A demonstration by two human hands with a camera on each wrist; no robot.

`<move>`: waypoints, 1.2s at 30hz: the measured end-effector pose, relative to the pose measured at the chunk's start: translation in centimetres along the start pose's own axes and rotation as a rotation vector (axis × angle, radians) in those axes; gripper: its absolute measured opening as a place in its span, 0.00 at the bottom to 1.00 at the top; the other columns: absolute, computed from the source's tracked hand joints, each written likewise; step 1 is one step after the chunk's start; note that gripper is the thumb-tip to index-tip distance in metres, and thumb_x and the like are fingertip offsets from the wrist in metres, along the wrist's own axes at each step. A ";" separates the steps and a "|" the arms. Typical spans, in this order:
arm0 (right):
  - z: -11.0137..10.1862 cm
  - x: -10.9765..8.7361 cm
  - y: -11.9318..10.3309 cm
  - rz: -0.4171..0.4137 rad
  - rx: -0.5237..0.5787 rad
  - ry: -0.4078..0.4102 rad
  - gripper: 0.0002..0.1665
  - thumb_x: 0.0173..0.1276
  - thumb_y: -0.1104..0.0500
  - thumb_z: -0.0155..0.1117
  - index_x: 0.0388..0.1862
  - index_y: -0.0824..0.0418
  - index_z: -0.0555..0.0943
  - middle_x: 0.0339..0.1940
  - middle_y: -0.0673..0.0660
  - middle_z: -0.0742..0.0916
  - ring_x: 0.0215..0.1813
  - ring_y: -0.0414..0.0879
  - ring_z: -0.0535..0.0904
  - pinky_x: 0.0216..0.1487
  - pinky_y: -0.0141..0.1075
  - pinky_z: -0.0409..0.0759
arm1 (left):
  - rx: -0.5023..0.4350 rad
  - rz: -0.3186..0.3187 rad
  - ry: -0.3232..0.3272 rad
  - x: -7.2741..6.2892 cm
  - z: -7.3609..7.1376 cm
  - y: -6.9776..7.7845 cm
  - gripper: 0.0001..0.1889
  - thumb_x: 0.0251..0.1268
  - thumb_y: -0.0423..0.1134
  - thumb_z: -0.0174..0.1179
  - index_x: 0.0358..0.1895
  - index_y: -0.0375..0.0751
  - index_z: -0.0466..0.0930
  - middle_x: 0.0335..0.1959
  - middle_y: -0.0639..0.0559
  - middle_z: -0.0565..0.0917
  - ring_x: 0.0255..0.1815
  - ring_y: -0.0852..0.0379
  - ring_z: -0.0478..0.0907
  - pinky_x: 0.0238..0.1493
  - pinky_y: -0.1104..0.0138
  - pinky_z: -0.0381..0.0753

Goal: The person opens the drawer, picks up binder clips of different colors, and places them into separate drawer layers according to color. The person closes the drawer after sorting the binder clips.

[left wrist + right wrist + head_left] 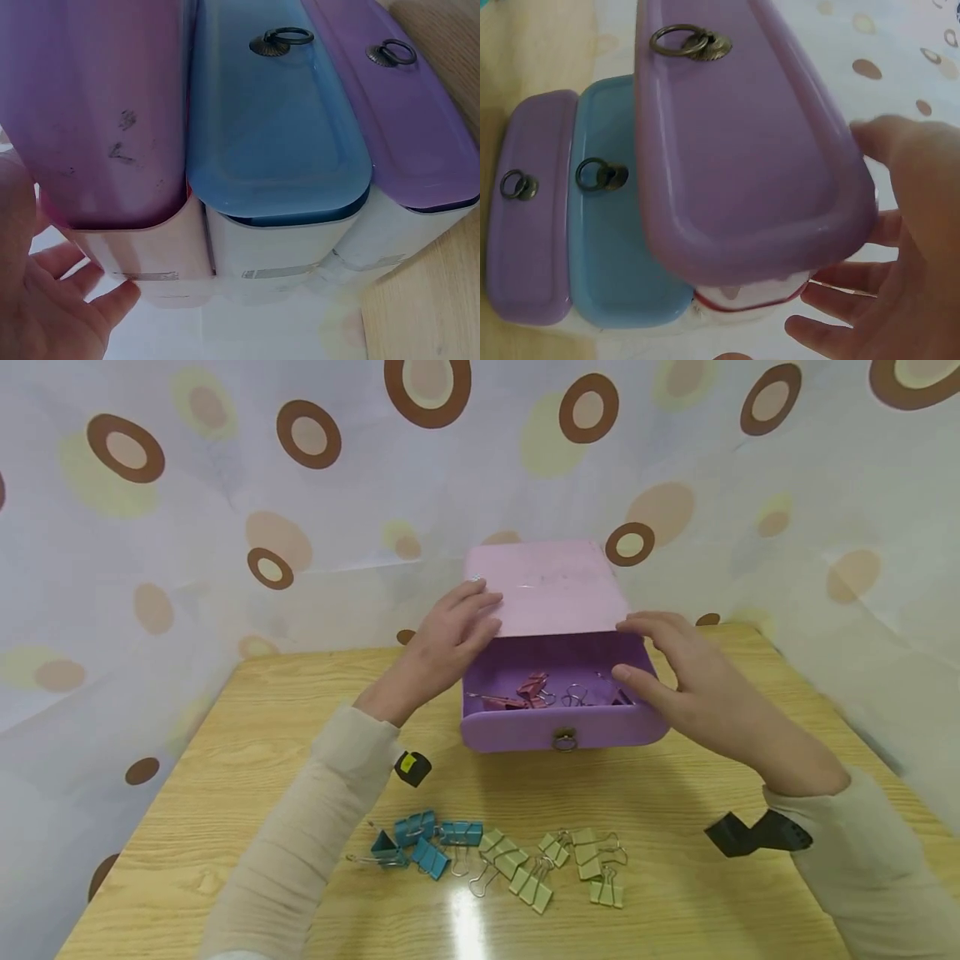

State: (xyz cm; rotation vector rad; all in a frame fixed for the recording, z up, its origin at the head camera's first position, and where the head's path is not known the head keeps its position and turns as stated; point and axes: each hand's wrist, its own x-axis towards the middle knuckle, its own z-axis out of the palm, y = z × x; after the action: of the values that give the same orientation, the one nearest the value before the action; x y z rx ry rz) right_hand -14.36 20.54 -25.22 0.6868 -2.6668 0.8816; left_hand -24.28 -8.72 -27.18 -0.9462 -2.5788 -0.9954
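A small drawer cabinet (546, 589) with a pink top stands on the table, its purple top drawer (510, 732) pulled out. Inside the drawer lie red binder clips (532, 685) and a few dark purple ones (621, 697). My left hand (442, 643) rests with extended fingers at the left front edge of the pink top. The right hand (686, 685) lies along the cabinet's right side, fingertips at the top's corner and thumb over the drawer's right rim. Both wrist views show a shut blue drawer (277, 135) and a shut purple drawer (532, 225) below.
Blue binder clips (430, 857) and pale green binder clips (504, 852) lie loose on the wooden table (660, 893), in front of the cabinet. A spotted cloth (360, 510) hangs behind and at both sides. Ring pulls (565, 739) stick out from the drawer fronts.
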 end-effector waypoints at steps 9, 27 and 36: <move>-0.3 -1.1 0.9 0.013 0.024 -0.151 0.44 0.71 0.50 0.64 0.80 0.50 0.55 0.82 0.55 0.54 0.82 0.59 0.47 0.73 0.68 0.53 | -0.183 -0.073 -0.104 -2.7 -1.1 0.3 0.38 0.72 0.66 0.46 0.77 0.48 0.59 0.81 0.53 0.51 0.81 0.53 0.51 0.78 0.56 0.61; 0.5 -1.3 2.1 -0.006 0.002 -0.145 0.59 0.60 0.53 0.74 0.82 0.48 0.48 0.82 0.54 0.52 0.81 0.59 0.47 0.71 0.70 0.56 | -0.156 -0.024 -0.246 -5.2 -1.5 1.3 0.57 0.52 0.56 0.74 0.81 0.56 0.43 0.82 0.62 0.40 0.82 0.57 0.44 0.77 0.57 0.62; 0.6 -0.8 1.8 -0.045 -0.050 -0.071 0.58 0.58 0.53 0.77 0.80 0.59 0.54 0.79 0.60 0.60 0.78 0.60 0.53 0.72 0.65 0.59 | -0.142 -0.040 -0.205 -5.1 -1.7 1.2 0.54 0.55 0.56 0.72 0.80 0.52 0.47 0.81 0.60 0.49 0.80 0.58 0.51 0.72 0.60 0.70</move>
State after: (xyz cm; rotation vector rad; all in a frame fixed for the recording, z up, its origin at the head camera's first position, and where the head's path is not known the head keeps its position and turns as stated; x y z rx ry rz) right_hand -14.63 21.73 -26.91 0.7776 -2.7137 0.7906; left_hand -19.66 -11.63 -27.35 -1.0884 -2.7322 -1.1617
